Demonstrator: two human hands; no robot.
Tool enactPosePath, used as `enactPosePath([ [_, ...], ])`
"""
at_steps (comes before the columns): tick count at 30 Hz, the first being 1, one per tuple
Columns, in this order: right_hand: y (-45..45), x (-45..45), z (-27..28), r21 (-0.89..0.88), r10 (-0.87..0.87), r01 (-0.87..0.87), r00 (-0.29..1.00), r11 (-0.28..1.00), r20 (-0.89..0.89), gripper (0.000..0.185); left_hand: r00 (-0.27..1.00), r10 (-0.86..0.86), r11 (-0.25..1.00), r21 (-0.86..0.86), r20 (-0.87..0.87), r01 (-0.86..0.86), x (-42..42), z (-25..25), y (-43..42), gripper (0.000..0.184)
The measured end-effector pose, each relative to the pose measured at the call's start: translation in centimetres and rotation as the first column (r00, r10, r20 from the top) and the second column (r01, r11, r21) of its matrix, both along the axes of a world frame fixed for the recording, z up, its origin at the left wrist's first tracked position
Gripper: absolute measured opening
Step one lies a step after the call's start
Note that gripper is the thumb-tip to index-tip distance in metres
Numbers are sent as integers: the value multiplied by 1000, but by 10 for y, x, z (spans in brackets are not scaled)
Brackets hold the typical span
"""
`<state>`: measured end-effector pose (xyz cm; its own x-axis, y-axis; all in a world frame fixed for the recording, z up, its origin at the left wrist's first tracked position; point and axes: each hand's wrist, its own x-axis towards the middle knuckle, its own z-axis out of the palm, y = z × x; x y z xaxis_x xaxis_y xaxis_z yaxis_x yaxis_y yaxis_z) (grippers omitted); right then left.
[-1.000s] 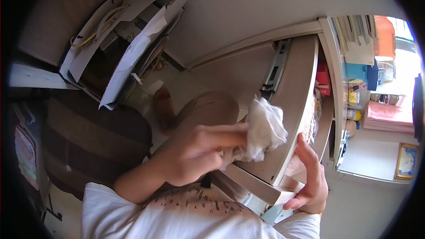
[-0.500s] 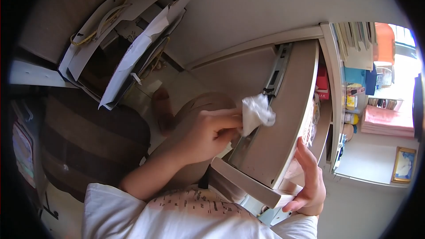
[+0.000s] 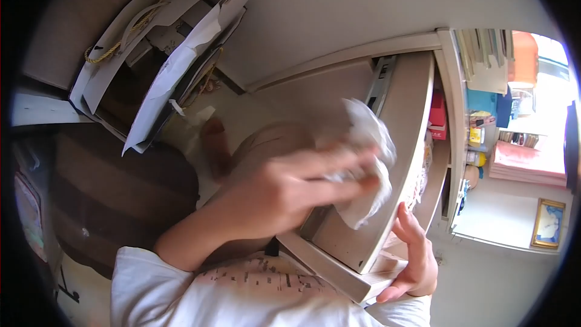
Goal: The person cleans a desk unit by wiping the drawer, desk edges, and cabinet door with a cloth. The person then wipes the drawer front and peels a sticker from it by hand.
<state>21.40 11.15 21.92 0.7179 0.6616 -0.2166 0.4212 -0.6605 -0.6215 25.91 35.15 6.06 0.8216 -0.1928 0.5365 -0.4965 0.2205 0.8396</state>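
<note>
Nearest, the right hand (image 3: pixel 414 260) has its fingers well parted from the thumb, fingertips resting at the rim of the pulled-out drawer (image 3: pixel 342 242) and the thumb by the end of its front panel (image 3: pixel 321 260); no pinch on anything shows. To its left, the left hand (image 3: pixel 284 184), blurred, has its fingers closed on a crumpled white cloth (image 3: pixel 363 203), though some fingertips are hidden. The cloth spreads beyond those fingers, over the drawer's outer side; whether it presses there I cannot tell. The step in hand looks to be wiping that side, and the next move seems to call for keeping the cloth bunched and flat to the panel, the right fingers steadying the rim, and care around the metal slide (image 3: pixel 382 82) just beyond the cloth. Past the right fingertips, inside the drawer, sits a red box (image 3: pixel 437 115). Well left of the left fingers are a brown striped seat (image 3: pixel 121 188) and, farther, a large paper bag (image 3: pixel 172 75). Farthest, off beyond the right fingers, are shelved books (image 3: pixel 484 54) and a gold picture frame (image 3: pixel 549 224).
</note>
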Motion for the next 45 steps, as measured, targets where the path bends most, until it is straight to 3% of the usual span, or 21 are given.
enactPosePath([
  [3, 8, 9, 6, -47, 22, -18, 996, 999, 87, 124, 997, -79, 993, -87, 8, 80, -5, 4, -12, 50],
  [5, 14, 13, 11, -113, 54, -41, 992, 993, 115, 125, 991, -101, 993, -48, 90, 105, -16, 2, -3, 47],
  [6, 15, 15, 10, -87, 26, -17, 994, 996, 109, 125, 973, -210, 970, -101, 98, 220, -23, 7, 8, 40],
  [10, 9, 8, 10, -62, -12, 15, 999, 998, 47, 124, 981, -184, 970, -150, 54, 190, -37, 9, 7, 38],
  [11, 6, 7, 7, 4, -5, 5, 999, 1000, -44, 123, 972, -215, 946, -225, 96, 232, -32, 7, 4, 40],
  [13, 8, 10, 7, 13, 59, -59, 997, 998, -45, 120, 955, -245, 913, -291, 168, 285, -16, 9, -5, 42],
  [16, 7, 12, 10, -25, 76, -77, 997, 997, -22, 115, 957, -106, 922, -335, 271, 197, 18, 13, -25, 48],
  [19, 16, 19, 15, -70, -1, -1, 999, 998, -37, 117, 975, 94, 993, -94, 200, -77, 49, 24, -42, 52],
  [21, 15, 26, 15, -49, 35, -35, 999, 998, 8, 116, 968, 171, 985, -34, 185, -168, 81, 32, -56, 52],
  [25, 10, 27, 10, 20, 38, -41, 994, 999, 105, 113, 969, 181, 983, -24, 167, -179, 127, 37, -79, 42],
  [26, 10, 29, 14, -36, 68, -64, 988, 997, 141, 111, 968, 176, 984, -19, 180, -176, 128, 36, -80, 42],
  [28, 15, 34, 18, -56, 73, -61, 966, 997, 247, 98, 989, 86, 994, -76, 123, -77, 120, 30, -72, 36],
  [29, 15, 37, 19, -45, 69, -59, 963, 997, 261, 98, 997, 39, 999, -20, 74, -38, 104, 28, -61, 34],
  [31, 12, 40, 21, -108, 221, -193, 865, 975, 451, 87, 996, -63, 997, -29, 70, 65, 66, 41, -39, 38],
  [33, 13, 40, 23, -104, 177, -144, 806, 984, 565, 74, 981, -191, 981, -35, 33, 192, 32, 30, -20, 46],
  [36, 12, 45, 27, -100, 157, -121, 735, 988, 660, 61, 982, -182, 982, 31, -54, 184, -3, 27, -3, 39],
  [38, 12, 40, 30, -122, 150, -88, 658, 989, 738, 51, 990, 144, 950, -280, 3, -137, -8, 4, -9, 28],
  [39, 10, 35, 29, -141, 156, -72, 607, 987, 780, 51, 968, 236, 900, -356, -84, -250, -12, 1, -6, 21],
  [41, -3, 10, 10, -244, 240, -25, 312, 969, 919, 35, 819, 551, 777, -260, -159, -573, -15, 11, -14, 21],
  [43, -22, -4, -16, -166, 145, 69, 240, 984, 960, 30, 820, 532, 846, -94, 211, -525, -13, 25, -30, 22],
  [45, -65, 2, -42, -57, 38, 80, 217, 995, 975, 29, 852, 472, 873, 13, 224, -487, -13, 36, -58, 27],
])
